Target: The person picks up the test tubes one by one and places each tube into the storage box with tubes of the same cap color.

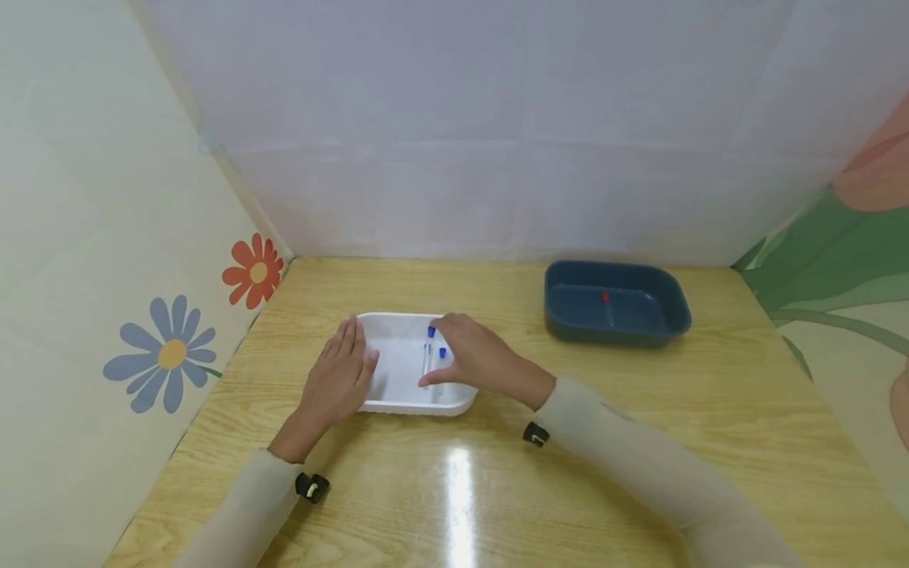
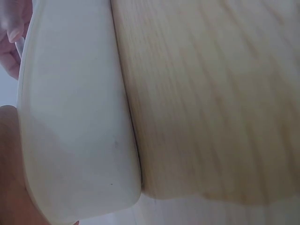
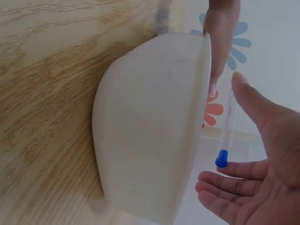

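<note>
My right hand (image 1: 483, 356) pinches a clear test tube (image 3: 228, 126) with a blue cap lengthwise between thumb and fingers. The thumb is at its clear end and a fingertip at the cap. This tube is above a white plastic tray (image 1: 394, 359), over its right part. Under the hand, inside the tray, a second blue cap (image 1: 443, 353) shows, its tube partly hidden. At the tray's left end my left hand (image 1: 339, 371) rests on the rim, fingers straight and together, thumb over the inner side.
A dark blue bin (image 1: 611, 335) stands at the back right of the wooden table (image 1: 497, 481). In it lies a clear tube with a red cap (image 1: 606, 297). A pale cloth wall (image 1: 440, 197) closes off the back, and flower-printed panels border both sides.
</note>
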The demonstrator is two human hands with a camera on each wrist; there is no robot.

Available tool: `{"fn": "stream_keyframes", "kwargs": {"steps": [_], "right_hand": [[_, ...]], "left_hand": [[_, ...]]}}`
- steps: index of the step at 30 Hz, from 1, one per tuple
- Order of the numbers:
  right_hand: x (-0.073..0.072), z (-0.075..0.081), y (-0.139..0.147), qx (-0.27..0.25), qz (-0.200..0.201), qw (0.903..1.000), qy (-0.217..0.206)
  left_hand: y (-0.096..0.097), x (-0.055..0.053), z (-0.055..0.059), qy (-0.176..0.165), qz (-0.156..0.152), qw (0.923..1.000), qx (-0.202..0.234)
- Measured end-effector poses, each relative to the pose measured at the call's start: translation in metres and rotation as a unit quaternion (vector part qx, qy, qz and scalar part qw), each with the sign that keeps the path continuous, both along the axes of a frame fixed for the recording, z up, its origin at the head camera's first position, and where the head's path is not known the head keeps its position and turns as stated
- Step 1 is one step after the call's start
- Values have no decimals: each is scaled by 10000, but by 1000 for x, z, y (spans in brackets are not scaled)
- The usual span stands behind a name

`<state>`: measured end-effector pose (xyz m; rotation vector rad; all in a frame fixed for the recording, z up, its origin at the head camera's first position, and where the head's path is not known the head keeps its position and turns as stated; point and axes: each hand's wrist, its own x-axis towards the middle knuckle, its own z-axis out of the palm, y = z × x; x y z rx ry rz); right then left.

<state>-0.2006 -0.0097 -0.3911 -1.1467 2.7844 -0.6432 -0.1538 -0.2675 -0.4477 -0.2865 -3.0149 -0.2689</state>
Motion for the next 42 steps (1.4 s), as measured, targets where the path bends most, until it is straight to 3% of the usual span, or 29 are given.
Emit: {"fn": "stream_keyframes", "kwargs": {"steps": [15,24,42], "right_hand": [[-7,-10,-9,123,111,9998,103],[-9,-19,-14,230,241,9988,372],[-12,-26,-31,440,333,9978,373]], "left_hand": [[-1,-1,-3,48,12,10000,42],[-1,-2,-4,-5,12,9999,100],[-3,-2,-2,-39,28,10000,11]]}}
